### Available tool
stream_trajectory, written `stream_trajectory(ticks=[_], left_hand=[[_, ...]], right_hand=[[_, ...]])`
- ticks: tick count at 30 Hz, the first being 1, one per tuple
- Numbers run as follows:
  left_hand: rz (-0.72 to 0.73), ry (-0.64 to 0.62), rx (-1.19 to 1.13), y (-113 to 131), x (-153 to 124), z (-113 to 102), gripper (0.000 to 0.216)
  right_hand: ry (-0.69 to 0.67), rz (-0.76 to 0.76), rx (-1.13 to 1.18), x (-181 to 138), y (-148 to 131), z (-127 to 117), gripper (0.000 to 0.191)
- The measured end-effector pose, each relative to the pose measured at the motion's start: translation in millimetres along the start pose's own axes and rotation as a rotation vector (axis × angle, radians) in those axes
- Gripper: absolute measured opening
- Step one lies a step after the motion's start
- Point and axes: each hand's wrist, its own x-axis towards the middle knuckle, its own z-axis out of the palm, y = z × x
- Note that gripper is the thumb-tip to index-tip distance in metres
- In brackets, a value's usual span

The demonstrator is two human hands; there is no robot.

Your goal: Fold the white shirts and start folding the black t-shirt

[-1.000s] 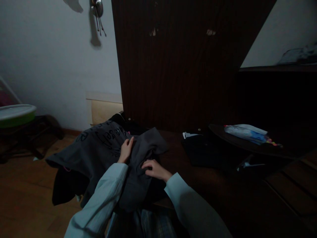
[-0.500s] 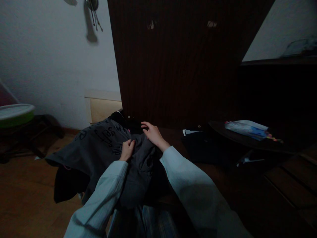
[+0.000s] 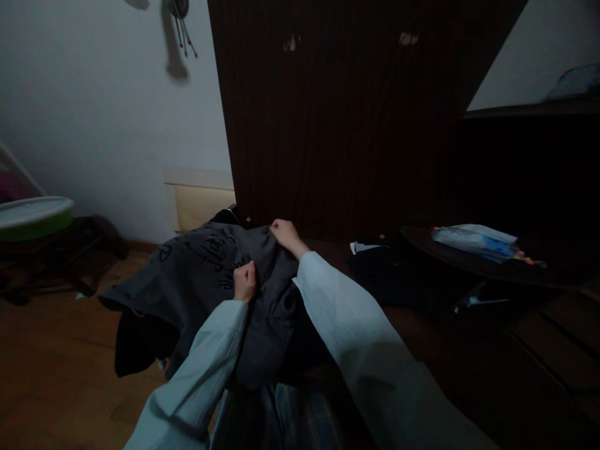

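A dark grey garment [image 3: 197, 300] with black lettering lies spread in front of me, its left end hanging over the edge. My left hand [image 3: 245, 281] is closed on the cloth near the lettering. Farther off and a little to the right, my right hand [image 3: 285, 235] pinches the garment's far edge. Beneath the left end shows a black cloth [image 3: 140, 344], partly covered by the grey one. Which part of the garment each hand holds is too dim to tell.
Right of the garment lies a dark folded cloth [image 3: 389, 275] with a white piece at its top. A plastic packet [image 3: 478, 242] rests on a dark rounded shelf. Behind stands a dark wooden panel [image 3: 347, 137]. A green tub [image 3: 37, 219] sits on a stand at left.
My right hand has gone from open fingers above the cloth to closed on its far edge, which now lies spread farther back. My left hand still grips the cloth.
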Motion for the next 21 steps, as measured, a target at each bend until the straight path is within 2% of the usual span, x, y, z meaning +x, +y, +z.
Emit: stream_trajectory(ticks=[3, 4, 7, 9, 11, 13, 14, 17, 19, 21], left_hand=[[0.041, -0.022, 0.003, -0.3, -1.5, -1.4, 0.043], [0.043, -0.003, 0.027, -0.2, -1.4, -1.8, 0.041], [0.071, 0.069, 0.093, -0.1, 1.3, -0.7, 0.030], [0.142, -0.046, 0.103, -0.8, 4.0, 2.6, 0.030], [0.195, -0.286, 0.149, -2.2, 6.1, 7.5, 0.034], [0.193, -0.480, 0.242, -3.8, 7.1, 12.3, 0.037], [0.178, -0.523, 0.295, -4.6, 7.2, 14.3, 0.040], [0.163, -0.533, 0.402, -5.5, 7.6, 17.6, 0.045], [0.165, -0.520, 0.448, -4.7, 8.2, 18.5, 0.040], [0.164, -0.503, 0.496, -3.0, 8.6, 18.8, 0.032]], right_hand=[[0.251, 0.058, 0.096, 10.1, 4.7, -9.0, 0.026], [0.278, 0.069, 0.127, 10.5, 7.8, -7.9, 0.029], [0.235, 0.084, 0.170, 1.8, 25.5, -1.2, 0.048], [0.215, 0.103, 0.151, -11.7, 45.3, -2.3, 0.051], [0.214, 0.137, 0.078, -30.3, 70.4, -11.1, 0.048], [0.223, 0.222, -0.049, -53.2, 98.7, -24.8, 0.047], [0.252, 0.275, -0.130, -65.8, 113.1, -31.8, 0.047], [0.326, 0.424, -0.398, -105.4, 152.8, -45.7, 0.054], [0.333, 0.523, -0.515, -128.7, 172.3, -47.1, 0.055], [0.323, 0.525, -0.576, -145.9, 184.1, -44.9, 0.047]])
